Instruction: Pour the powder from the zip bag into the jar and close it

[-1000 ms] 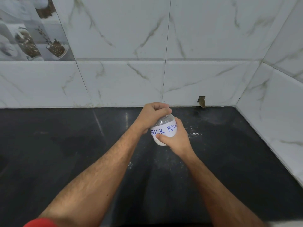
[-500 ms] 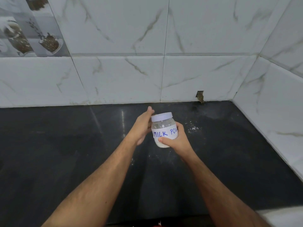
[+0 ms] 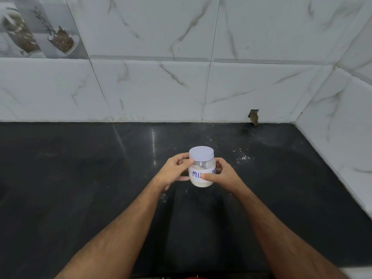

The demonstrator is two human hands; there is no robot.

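Observation:
A small clear jar stands upright over the black counter, with white powder inside and a white label in blue handwriting. Its pale lid sits on top. My left hand grips the jar's left side, thumb near the lid's edge. From the right, my right hand wraps the jar, its thumb across the label. Whether the jar's base touches the counter I cannot tell. No zip bag is in view.
Specks of spilled white powder lie on the counter to the right of the jar. White marble-pattern tiled walls close the back and the right side. A chipped hole sits at the back wall's base.
My left hand came off the lid's top and now holds the jar's side. The lid is uncovered and the jar sits a little lower and more upright.

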